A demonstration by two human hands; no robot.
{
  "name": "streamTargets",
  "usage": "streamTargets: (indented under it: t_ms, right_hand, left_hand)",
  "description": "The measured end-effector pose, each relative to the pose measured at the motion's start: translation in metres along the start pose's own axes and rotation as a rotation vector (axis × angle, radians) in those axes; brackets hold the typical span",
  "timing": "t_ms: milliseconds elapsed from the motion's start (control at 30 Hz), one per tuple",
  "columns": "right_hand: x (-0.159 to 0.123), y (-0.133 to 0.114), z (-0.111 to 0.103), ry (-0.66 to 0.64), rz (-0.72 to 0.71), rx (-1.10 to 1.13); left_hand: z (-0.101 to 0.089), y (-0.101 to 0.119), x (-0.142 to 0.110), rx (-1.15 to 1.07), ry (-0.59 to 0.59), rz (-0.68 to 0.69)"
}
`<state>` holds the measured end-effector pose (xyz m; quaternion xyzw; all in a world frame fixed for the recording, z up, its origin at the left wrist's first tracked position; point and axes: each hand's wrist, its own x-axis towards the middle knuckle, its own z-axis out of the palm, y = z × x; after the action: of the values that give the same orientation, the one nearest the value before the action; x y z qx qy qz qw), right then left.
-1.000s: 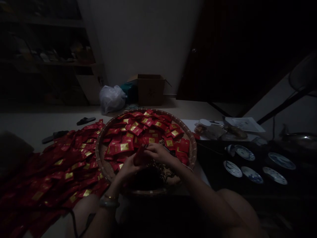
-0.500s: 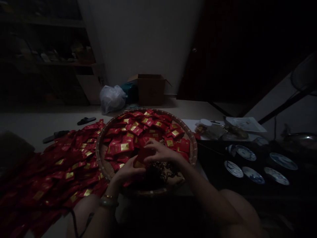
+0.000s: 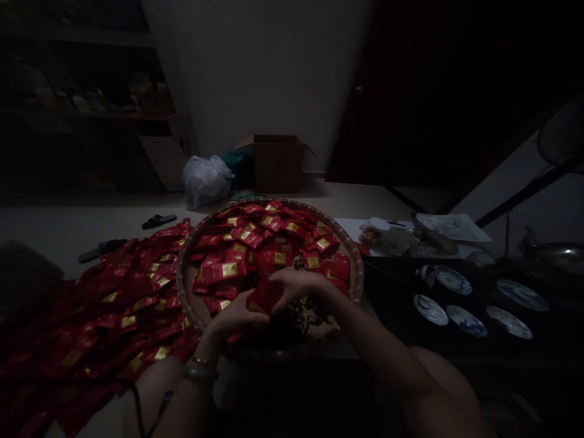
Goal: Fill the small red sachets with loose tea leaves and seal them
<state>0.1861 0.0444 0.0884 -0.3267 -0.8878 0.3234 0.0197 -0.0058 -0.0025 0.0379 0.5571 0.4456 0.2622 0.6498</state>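
held packet: one small red foil packet (image 3: 265, 296), pinched between both hands right above the near part of the woven tray (image 3: 188, 304), over a dark heap of what looks like loose tea leaves (image 3: 301, 316)

left hand (image 3: 237, 319): comes from below, thumb and fingers closed on the packet's lower left edge, so a narrow pinch, not a fist

right hand (image 3: 296, 285): fingers curled over the upper right edge, also pinching. looks like it's working the top but it's too dark to say if the mouth is open

which way it points: honestly kinda hard to read. it looks tilted, long axis running lower-left to upper-right, one corner toward the left hand. can't tell which face is up

how it'll handle: my guess is super light, thin crinkly foil, a bit slippery, dents easily. grab it by the sealed edges or corners, not the puffy middle, and keep the mouth up if it's open

other stuff: more red-and-gold packets (image 3: 255, 243) filling the tray, a big spill of them (image 3: 123, 304) on the floor to the left, little blue-and-white dishes (image 3: 465, 304) off to the right, cardboard box (image 3: 277, 161) and a white plastic bag (image 3: 206, 179) by the wall
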Motion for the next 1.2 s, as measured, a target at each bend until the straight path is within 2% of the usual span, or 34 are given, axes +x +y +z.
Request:
streamTargets:
  t_ms: [133,333,600,767,933,1000,1067,1133,1200]
  right_hand:
    - [0.001,-0.003,-0.002,0.036,0.014,-0.027]
    - [-0.003,-0.002,-0.011,0.069,-0.070,0.125]
    - [-0.007,-0.012,-0.015,0.026,0.014,0.110]
    - [-0.014,-0.010,-0.024,0.189,0.102,0.239]
    - [-0.025,0.001,-0.037,0.298,0.151,0.383]
    - [-0.030,0.001,-0.038,0.297,0.115,0.341]
    - [-0.034,-0.005,-0.035,0.342,0.013,0.240]
    - [-0.036,-0.016,-0.028,0.411,-0.099,0.103]
    - [-0.034,-0.027,-0.019,0.420,-0.145,-0.050]
  left_hand:
    - [0.000,0.001,0.000,0.099,0.037,0.008]
    - [-0.002,-0.004,0.003,0.147,0.017,0.074]
    - [0.002,-0.004,0.004,0.173,0.070,0.124]
    - [0.004,-0.001,0.003,0.167,0.130,0.138]
    - [0.006,-0.003,0.006,0.050,0.210,0.163]
    - [0.007,-0.002,0.006,0.008,0.252,0.166]
    - [0.008,-0.001,0.005,-0.009,0.281,0.172]
    - [0.009,0.000,0.004,-0.007,0.287,0.186]
    - [0.008,0.001,0.004,0.001,0.292,0.201]
